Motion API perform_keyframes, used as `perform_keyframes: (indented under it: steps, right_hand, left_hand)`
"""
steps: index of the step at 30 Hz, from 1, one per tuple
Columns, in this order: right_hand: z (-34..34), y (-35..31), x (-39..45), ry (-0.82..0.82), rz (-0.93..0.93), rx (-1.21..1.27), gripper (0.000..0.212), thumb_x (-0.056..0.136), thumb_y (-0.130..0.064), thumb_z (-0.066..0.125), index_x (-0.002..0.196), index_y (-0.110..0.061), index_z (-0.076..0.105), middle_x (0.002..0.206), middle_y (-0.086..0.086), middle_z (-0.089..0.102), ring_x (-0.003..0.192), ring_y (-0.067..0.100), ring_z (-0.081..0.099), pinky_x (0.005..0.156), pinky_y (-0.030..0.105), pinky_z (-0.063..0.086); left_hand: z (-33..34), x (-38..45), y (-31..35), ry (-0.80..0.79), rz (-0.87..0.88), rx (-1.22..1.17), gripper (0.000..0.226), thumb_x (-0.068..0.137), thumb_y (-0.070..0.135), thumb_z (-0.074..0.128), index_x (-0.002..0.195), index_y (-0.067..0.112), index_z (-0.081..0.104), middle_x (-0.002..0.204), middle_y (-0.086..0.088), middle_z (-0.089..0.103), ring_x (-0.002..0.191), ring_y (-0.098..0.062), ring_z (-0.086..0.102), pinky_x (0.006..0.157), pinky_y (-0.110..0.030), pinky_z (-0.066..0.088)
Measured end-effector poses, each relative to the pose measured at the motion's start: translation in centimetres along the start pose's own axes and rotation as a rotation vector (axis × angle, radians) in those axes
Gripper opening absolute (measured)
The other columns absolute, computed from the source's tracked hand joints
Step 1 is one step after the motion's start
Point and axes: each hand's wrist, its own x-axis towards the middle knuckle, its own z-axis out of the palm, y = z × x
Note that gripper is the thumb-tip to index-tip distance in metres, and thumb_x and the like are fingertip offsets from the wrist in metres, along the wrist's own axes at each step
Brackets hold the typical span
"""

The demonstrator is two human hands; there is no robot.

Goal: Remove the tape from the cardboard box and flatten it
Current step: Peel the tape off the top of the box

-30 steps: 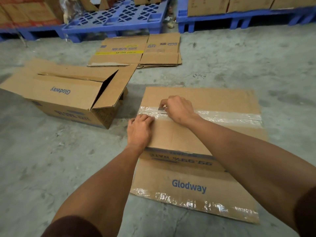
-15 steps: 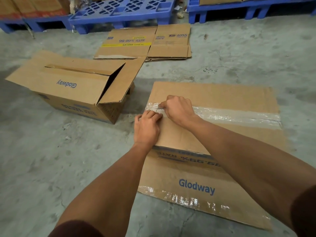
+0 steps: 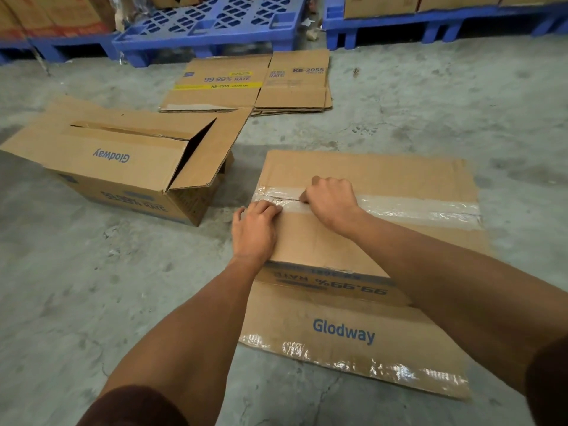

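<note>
Cardboard box [image 3: 362,167], taped along its top seam, stands on the concrete floor [image 3: 92,287] in the centre-right of the frame, with one printed flap reading "Glodway" folded down flat toward the lower edge of the frame. Clear tape [image 3: 415,207] runs across the top of the box from its left edge to its right edge, and more glossy tape lines the near edge of the lowered flap. The right hand [image 3: 330,201] sits on the tape near the left end of the strip, its fingers curled and its grip pinching at the tape where the seam shows a short dark split. The left hand [image 3: 253,232] lies just beside it on the left corner of the box top, fingers bent with their tips pressing at the tape; whether this grip actually holds the tape cannot be told. To the left of the frame an open box [image 3: 123,167] marked "Glodway" lies on the floor with its flaps spread. Behind it, in the upper centre, flattened boxes [image 3: 255,84] lie stacked on the floor. Blue plastic pallets [image 3: 215,23] line the top of the frame, some carrying further cartons.
</note>
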Motion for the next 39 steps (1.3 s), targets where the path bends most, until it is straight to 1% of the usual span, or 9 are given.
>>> perform_keyframes:
  steps: [5,9,11,17,22,27,30,35,39]
  right_hand:
    - [-0.3,3.0,-2.3,-0.012,0.003,0.009,0.035,0.101,-0.020,0.045,0.123,-0.041,0.064,0.115,0.002,0.061,0.102,0.028,0.064,0.070,0.030,0.036]
    - [-0.6,4.8,-3.4,-0.014,0.049,0.003,0.035,0.100,-0.023,0.046,0.123,-0.042,0.064,0.117,0.000,0.062,0.101,0.027,0.064,0.089,0.034,0.040]
    - [-0.4,5.3,-4.0,-0.026,0.064,-0.001,0.036,0.099,-0.022,0.046,0.121,-0.043,0.065,0.115,0.000,0.062,0.101,0.027,0.063,0.091,0.036,0.036]
    - [0.5,6.1,-4.4,-0.007,0.067,0.057,0.037,0.099,-0.019,0.046,0.122,-0.043,0.064,0.110,0.000,0.059,0.103,0.028,0.061,0.076,0.032,0.040]
    - [1.1,5.5,-3.6,-0.022,0.074,0.144,0.034,0.097,-0.018,0.048,0.117,-0.039,0.066,0.105,0.000,0.059,0.102,0.029,0.061,0.069,0.029,0.035]
    - [1.2,1.6,-1.1,-0.055,0.075,0.222,0.029,0.096,-0.023,0.049,0.117,-0.030,0.068,0.110,0.002,0.060,0.108,0.030,0.060,0.074,0.029,0.037]
    - [0.7,-0.1,-0.1,-0.036,0.073,0.103,0.029,0.095,-0.018,0.048,0.116,-0.021,0.068,0.118,0.003,0.063,0.111,0.028,0.062,0.083,0.030,0.041]
    - [0.1,5.4,-2.7,-0.100,0.055,-0.108,0.026,0.095,-0.020,0.052,0.115,-0.022,0.069,0.120,0.000,0.066,0.106,0.022,0.065,0.099,0.034,0.033]
    - [0.0,10.9,-6.6,-0.177,0.092,-0.119,0.026,0.097,-0.031,0.050,0.112,-0.027,0.070,0.115,-0.003,0.066,0.100,0.020,0.066,0.094,0.036,0.030]
  left_hand:
    - [-0.1,0.7,0.7,0.019,-0.003,0.030,0.034,0.087,0.009,0.052,0.112,0.026,0.069,0.116,0.007,0.063,0.113,-0.016,0.052,0.103,-0.038,0.030]
    - [-0.4,1.0,3.1,0.009,-0.082,0.073,0.031,0.082,0.008,0.050,0.110,0.018,0.061,0.115,0.000,0.060,0.114,-0.022,0.051,0.095,-0.040,0.031]
    - [-0.3,1.0,4.0,0.007,-0.113,0.096,0.034,0.082,0.007,0.050,0.114,0.017,0.056,0.120,-0.002,0.056,0.116,-0.024,0.049,0.094,-0.042,0.032]
    - [0.1,2.2,5.2,-0.107,0.284,0.015,0.037,0.091,0.021,0.048,0.126,0.023,0.060,0.124,0.003,0.059,0.116,-0.022,0.052,0.096,-0.040,0.034]
    - [0.4,1.2,5.0,-0.166,0.161,-0.043,0.040,0.097,0.030,0.040,0.136,0.029,0.051,0.137,0.009,0.049,0.129,-0.016,0.042,0.110,-0.052,0.026]
    - [-0.8,1.6,2.9,-0.188,-0.005,-0.014,0.036,0.098,0.031,0.036,0.132,0.029,0.049,0.136,0.008,0.048,0.128,-0.017,0.041,0.106,-0.061,0.027]
    - [-1.1,1.6,2.6,-0.209,-0.038,0.000,0.035,0.099,0.030,0.035,0.131,0.029,0.049,0.137,0.007,0.047,0.130,-0.018,0.039,0.104,-0.066,0.026]
    - [-0.8,1.4,3.3,-0.219,-0.049,0.029,0.037,0.098,0.027,0.036,0.133,0.026,0.048,0.137,0.004,0.046,0.130,-0.020,0.039,0.105,-0.069,0.023]
    - [-0.7,2.2,5.0,-0.236,-0.136,0.133,0.035,0.094,0.015,0.036,0.126,0.017,0.052,0.125,-0.002,0.049,0.120,-0.026,0.045,0.097,-0.064,0.035]
